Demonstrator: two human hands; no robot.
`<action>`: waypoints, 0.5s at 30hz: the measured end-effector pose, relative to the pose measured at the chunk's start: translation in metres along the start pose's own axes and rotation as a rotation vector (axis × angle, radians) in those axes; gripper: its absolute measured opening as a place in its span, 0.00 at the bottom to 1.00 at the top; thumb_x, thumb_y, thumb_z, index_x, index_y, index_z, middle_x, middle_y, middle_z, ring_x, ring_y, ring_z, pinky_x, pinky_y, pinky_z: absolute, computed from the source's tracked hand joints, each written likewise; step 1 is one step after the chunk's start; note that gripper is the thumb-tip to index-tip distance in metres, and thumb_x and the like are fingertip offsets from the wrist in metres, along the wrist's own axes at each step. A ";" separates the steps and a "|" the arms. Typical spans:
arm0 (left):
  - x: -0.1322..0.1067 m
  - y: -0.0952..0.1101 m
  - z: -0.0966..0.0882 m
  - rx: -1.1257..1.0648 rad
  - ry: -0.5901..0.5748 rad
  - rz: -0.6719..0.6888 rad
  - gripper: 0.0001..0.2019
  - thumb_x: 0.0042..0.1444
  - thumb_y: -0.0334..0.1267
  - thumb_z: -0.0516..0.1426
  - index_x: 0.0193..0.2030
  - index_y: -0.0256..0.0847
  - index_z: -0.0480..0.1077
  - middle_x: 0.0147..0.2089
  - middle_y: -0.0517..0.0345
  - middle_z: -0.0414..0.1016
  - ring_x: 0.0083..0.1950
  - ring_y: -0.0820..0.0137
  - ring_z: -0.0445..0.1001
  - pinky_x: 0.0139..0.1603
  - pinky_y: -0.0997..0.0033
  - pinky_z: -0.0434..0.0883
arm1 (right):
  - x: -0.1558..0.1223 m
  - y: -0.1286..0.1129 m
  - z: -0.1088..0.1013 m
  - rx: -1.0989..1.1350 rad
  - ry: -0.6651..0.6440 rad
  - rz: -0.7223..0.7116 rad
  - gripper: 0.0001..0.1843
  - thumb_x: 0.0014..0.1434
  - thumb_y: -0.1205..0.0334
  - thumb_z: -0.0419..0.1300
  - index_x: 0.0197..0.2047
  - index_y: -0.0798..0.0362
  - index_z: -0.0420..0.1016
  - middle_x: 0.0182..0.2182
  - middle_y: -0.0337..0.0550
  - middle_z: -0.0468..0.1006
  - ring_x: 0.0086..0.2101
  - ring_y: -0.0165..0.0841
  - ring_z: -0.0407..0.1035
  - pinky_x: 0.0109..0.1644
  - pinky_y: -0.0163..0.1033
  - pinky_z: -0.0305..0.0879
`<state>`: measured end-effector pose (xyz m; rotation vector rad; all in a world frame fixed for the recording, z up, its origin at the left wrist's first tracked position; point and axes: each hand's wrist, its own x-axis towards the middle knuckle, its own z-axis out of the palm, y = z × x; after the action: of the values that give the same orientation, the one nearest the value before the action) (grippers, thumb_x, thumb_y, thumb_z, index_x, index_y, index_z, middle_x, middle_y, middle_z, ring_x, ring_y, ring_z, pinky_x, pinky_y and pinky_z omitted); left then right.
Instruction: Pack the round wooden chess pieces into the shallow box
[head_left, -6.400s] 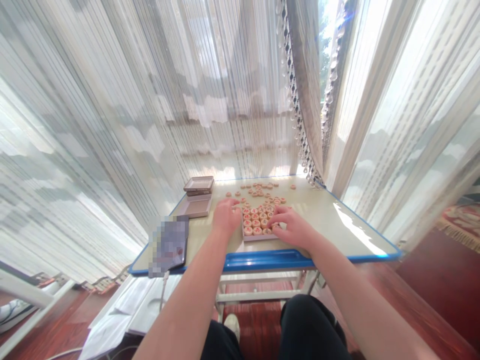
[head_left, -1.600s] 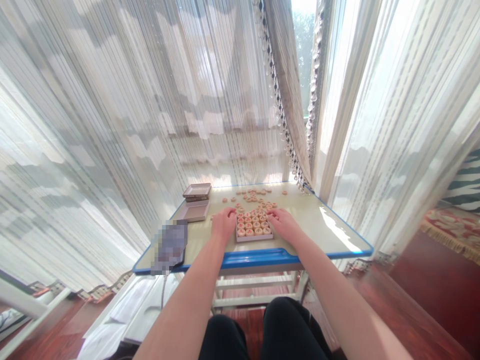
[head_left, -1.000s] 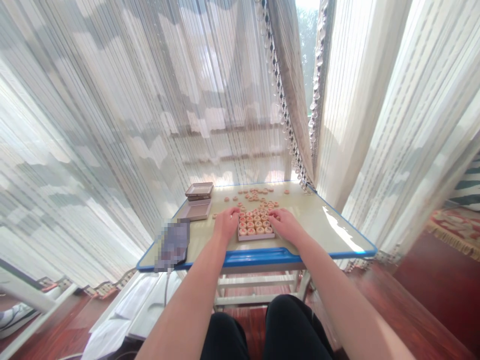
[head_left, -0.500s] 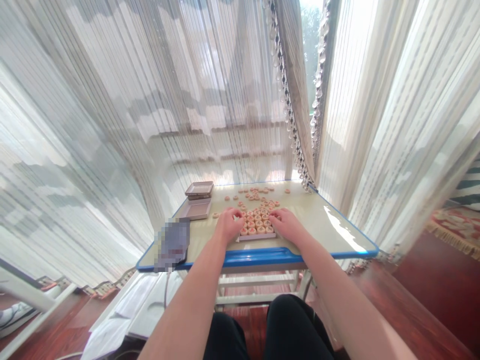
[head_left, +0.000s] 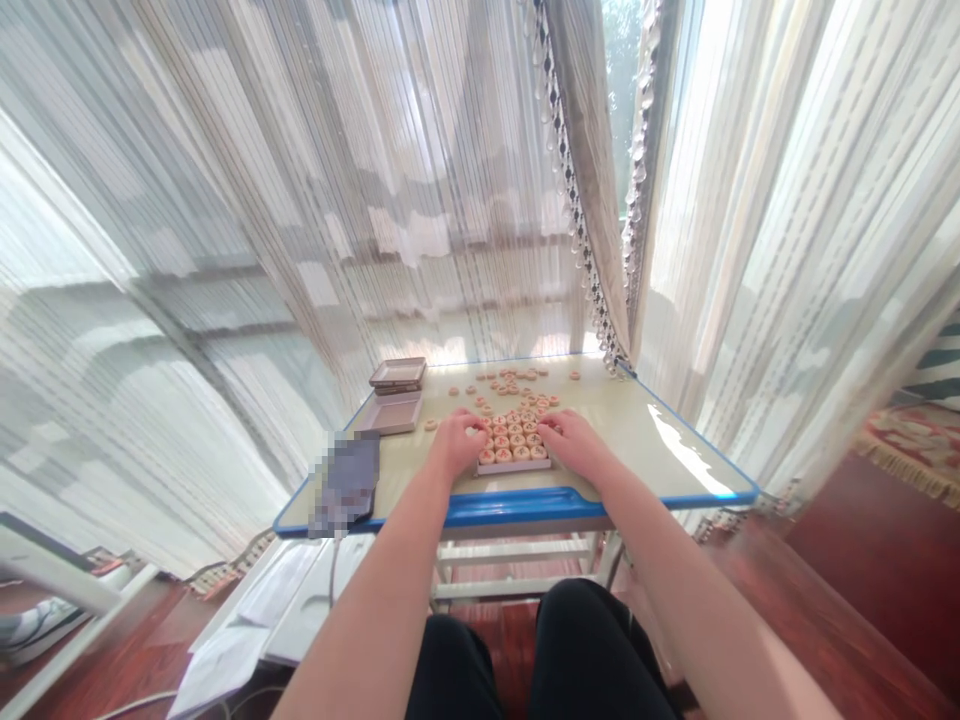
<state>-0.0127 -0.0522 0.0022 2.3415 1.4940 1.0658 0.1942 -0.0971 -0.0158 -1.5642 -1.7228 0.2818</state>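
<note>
Round wooden Chinese chess pieces point(head_left: 514, 440) with red and dark characters fill a shallow box point(head_left: 514, 467) in close rows, near the front edge of the table. At the box's left side is my left hand point(head_left: 456, 440), its fingers curled in against the edge. My right hand point(head_left: 570, 436) bends its fingers against the opposite side, so the box lies gripped between the two. The fingertips are partly hidden. More loose chess pieces point(head_left: 510, 386) lie scattered just beyond the box.
On the table point(head_left: 637, 450), an open tray point(head_left: 396, 412) and stacked lids or trays point(head_left: 399, 374) stand at the back left. A pixelated tablet-like object point(head_left: 351, 480) lies at the left front. Sheer curtains point(head_left: 420, 200) hang behind; papers point(head_left: 232, 640) lie below left.
Both hands keep their places at the box's sides, with only slight finger movement. The farther rows of pieces in the box look slightly shifted. The camera view has tilted a little.
</note>
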 end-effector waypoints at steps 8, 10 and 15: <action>0.001 -0.005 0.002 -0.019 0.062 0.006 0.09 0.43 0.29 0.52 0.23 0.39 0.74 0.32 0.58 0.71 0.33 0.73 0.68 0.42 0.73 0.66 | -0.002 0.001 -0.001 0.081 0.031 -0.104 0.09 0.50 0.62 0.57 0.32 0.53 0.78 0.33 0.43 0.70 0.37 0.33 0.66 0.45 0.38 0.61; 0.001 -0.004 0.002 -0.018 0.067 -0.006 0.09 0.42 0.29 0.52 0.23 0.39 0.74 0.31 0.59 0.71 0.32 0.73 0.67 0.40 0.74 0.66 | -0.003 0.000 -0.001 0.097 0.013 -0.106 0.09 0.50 0.62 0.57 0.32 0.52 0.78 0.34 0.43 0.71 0.36 0.33 0.66 0.44 0.38 0.62; 0.001 -0.004 0.002 -0.003 0.065 -0.010 0.09 0.42 0.30 0.52 0.23 0.39 0.74 0.31 0.59 0.72 0.32 0.73 0.67 0.40 0.74 0.66 | -0.003 -0.001 -0.003 0.090 0.002 -0.122 0.10 0.51 0.63 0.56 0.32 0.51 0.79 0.34 0.43 0.72 0.37 0.33 0.66 0.44 0.37 0.62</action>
<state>-0.0139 -0.0488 -0.0007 2.3163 1.5233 1.1511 0.1950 -0.1012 -0.0145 -1.3885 -1.7708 0.2920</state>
